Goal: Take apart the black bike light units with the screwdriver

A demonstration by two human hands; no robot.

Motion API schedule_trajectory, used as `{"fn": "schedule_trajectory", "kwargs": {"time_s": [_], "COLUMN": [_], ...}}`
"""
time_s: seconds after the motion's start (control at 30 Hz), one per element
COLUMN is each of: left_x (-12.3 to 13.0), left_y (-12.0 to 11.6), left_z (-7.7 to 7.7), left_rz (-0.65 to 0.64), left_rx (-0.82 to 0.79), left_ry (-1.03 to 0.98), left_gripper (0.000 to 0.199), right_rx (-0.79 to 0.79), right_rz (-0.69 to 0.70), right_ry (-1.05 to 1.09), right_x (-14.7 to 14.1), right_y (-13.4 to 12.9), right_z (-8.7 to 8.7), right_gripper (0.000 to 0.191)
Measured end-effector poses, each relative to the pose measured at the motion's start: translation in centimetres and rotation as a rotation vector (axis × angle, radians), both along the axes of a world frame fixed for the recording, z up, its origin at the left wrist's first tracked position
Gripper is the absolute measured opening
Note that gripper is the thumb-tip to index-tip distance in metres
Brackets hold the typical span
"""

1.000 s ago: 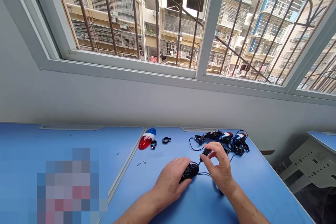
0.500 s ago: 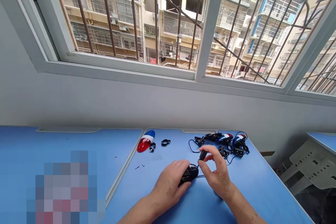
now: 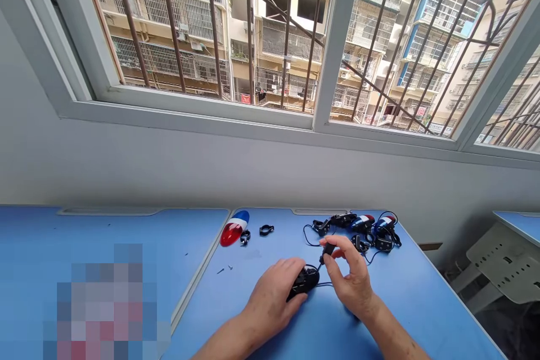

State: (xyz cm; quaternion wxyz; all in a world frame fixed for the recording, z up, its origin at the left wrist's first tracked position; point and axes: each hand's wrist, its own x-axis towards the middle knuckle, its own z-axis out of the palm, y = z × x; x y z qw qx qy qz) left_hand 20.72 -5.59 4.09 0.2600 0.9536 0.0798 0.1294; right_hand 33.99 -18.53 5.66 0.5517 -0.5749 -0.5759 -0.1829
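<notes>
My left hand [image 3: 276, 291] is wrapped over a black oval housing [image 3: 309, 278] on the blue table, gripping it from the left. A thin black cable [image 3: 319, 268] runs from that housing up to a small black plastic piece [image 3: 328, 248]. My right hand [image 3: 350, 273] pinches this piece between thumb and fingertips, just above and to the right of the housing. Further left on the table lie a red, white and blue lens cover [image 3: 235, 228], a black ring clamp [image 3: 245, 236] beside it, and another ring clamp [image 3: 266, 229].
Several cabled black units with red, white and blue covers [image 3: 363, 222] are heaped at the back right of the blue table [image 3: 270, 256]. Two small screws [image 3: 220, 271] lie left of my hands. A barred window [image 3: 291, 39] is behind, and a blurred patch [image 3: 101, 304] covers the lower left.
My right hand has shifted slightly right, and its thumb has moved up along the small black piece. The left hand stays on the housing.
</notes>
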Motion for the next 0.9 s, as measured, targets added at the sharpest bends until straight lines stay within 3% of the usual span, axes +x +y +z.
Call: {"fn": "schedule_trajectory", "kwargs": {"time_s": [0.3, 0.6, 0.9], "left_x": [0.01, -0.07, -0.06], "left_y": [0.00, -0.15, -0.10], "left_z": [-0.03, 0.03, -0.04], "left_rz": [0.002, 0.003, 0.003], "left_rx": [0.011, -0.008, 0.011], "left_ry": [0.015, -0.012, -0.014], "left_gripper": [0.027, 0.027, 0.025], "right_rx": [0.037, 0.015, 0.002], "right_rz": [-0.076, 0.003, -0.032], "right_ry": [0.055, 0.045, -0.048], "right_x": [0.56, 0.22, 0.50], "right_y": [-0.03, -0.07, -0.13], "right_z": [-0.20, -0.62, -0.01], "right_gripper": [0.025, 0.040, 0.035]}}
